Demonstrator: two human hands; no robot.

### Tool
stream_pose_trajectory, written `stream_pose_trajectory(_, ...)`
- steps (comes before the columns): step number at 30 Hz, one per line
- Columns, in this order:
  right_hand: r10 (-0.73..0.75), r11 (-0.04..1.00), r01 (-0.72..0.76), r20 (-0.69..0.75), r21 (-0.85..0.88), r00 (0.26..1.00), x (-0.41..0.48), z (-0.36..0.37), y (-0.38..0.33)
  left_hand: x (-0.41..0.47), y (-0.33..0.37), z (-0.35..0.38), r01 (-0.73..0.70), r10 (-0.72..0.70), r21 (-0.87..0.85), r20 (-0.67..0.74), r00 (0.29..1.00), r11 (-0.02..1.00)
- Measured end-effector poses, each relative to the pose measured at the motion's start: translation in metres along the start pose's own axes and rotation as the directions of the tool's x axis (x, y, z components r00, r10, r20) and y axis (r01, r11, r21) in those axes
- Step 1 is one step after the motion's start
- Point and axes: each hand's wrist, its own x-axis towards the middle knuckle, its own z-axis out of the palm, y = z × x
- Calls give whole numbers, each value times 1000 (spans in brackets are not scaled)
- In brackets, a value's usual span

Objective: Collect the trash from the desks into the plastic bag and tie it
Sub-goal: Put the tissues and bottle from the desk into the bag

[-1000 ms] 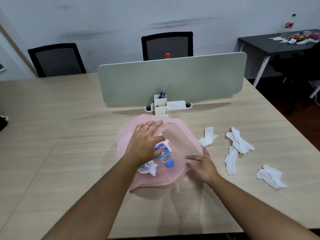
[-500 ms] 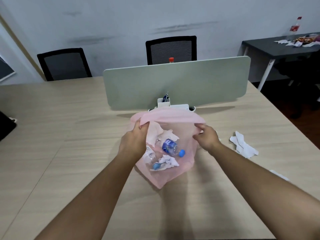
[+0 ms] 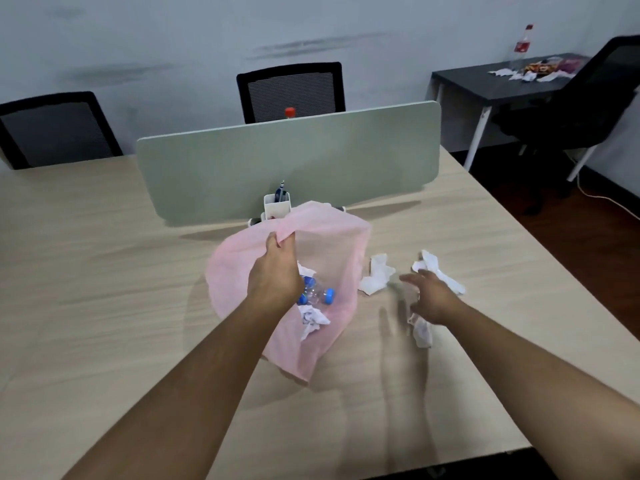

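A thin pink plastic bag [image 3: 239, 271] is held up over the wooden desk [image 3: 104, 306]. My left hand [image 3: 275, 275] is shut on its top rim, near side. Through the plastic I see a crushed bottle with blue caps [image 3: 317, 296] and crumpled tissues [image 3: 311, 318]. My right hand [image 3: 431, 297] is off the bag, blurred, fingers spread, hovering just over the desk among loose white tissues: one [image 3: 375, 278] to its left, one [image 3: 438, 271] behind it, one [image 3: 422, 332] under the wrist. It holds nothing.
A grey-green divider panel [image 3: 287, 161] with a white pen holder [image 3: 276, 206] stands behind the bag. A red bottle cap [image 3: 290, 111] shows over the panel. Two black chairs sit beyond. A dark side desk [image 3: 485, 83] at the right carries a bottle [image 3: 519, 46] and more wrappers.
My right hand let go of the bag rim and swung right toward the loose tissues. My left hand keeps its hold and the bag hangs from it alone. The camera view shifted.
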Motion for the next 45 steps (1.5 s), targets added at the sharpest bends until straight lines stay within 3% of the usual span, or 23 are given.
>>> stream_pose_trajectory(4, -19, 998, 23, 59, -64, 998, -13, 44, 27, 6, 6, 8, 1, -1, 4, 37, 999, 1000)
stream_pose_trajectory(9, 91, 975, -71, -89, 210, 992, -12, 47, 21, 13, 0, 6, -36, 39, 44, -63, 997, 998)
stream_pose_trajectory(11, 76, 944, -11, -186, 331, 980, -3, 29, -8, 18, -3, 4, -52, 57, 40, -116, 992, 998)
stream_pose_trajectory(15, -95, 858, 249, -338, 450, 936, 13, 5, -99, 25, -9, 3, -75, 74, 4, -157, 985, 997)
stream_pose_trajectory(17, -162, 797, 305, -302, 522, 940, 14, 9, -137, 26, -13, 2, -76, 73, -12, -171, 983, 997)
stream_pose_trajectory(19, -264, 757, 291, -133, 585, 955, 11, 23, -158, 25, -18, 2, -74, 68, -25, -178, 982, 997)
stream_pose_trajectory(21, -353, 796, 289, 20, 532, 935, 8, 37, -162, 26, -22, 1, -67, 59, -37, -177, 982, 997)
stream_pose_trajectory(24, -266, 764, 221, -16, 606, 964, 9, 39, -144, 27, -27, 2, -64, 54, -45, -187, 981, 997)
stream_pose_trajectory(27, -79, 856, 196, -254, 478, 964, 23, 24, -106, 29, -29, 5, -53, 44, -42, -197, 979, 998)
stream_pose_trajectory(30, 115, 932, 34, -381, 362, 917, 39, 12, -57, 31, -29, 10, -44, 32, -52, -200, 979, 998)
stream_pose_trajectory(34, 344, 928, -321, -102, 188, 933, 45, 19, -18, 34, -28, 17, -27, 17, -53, -186, 982, 998)
stream_pose_trajectory(36, 308, 948, -301, -54, 106, 950, 47, 29, -15, 35, -30, 20, -15, 7, -43, -182, 983, 999)
stream_pose_trajectory(41, 46, 973, -65, -88, -219, 995, 56, 52, -39, 38, -34, 24, -23, 15, -42, -199, 980, 999)
stream_pose_trajectory(45, -36, 982, 21, -77, -188, 996, 52, 63, -41, 38, -36, 22, -16, 9, -30, -202, 979, 999)
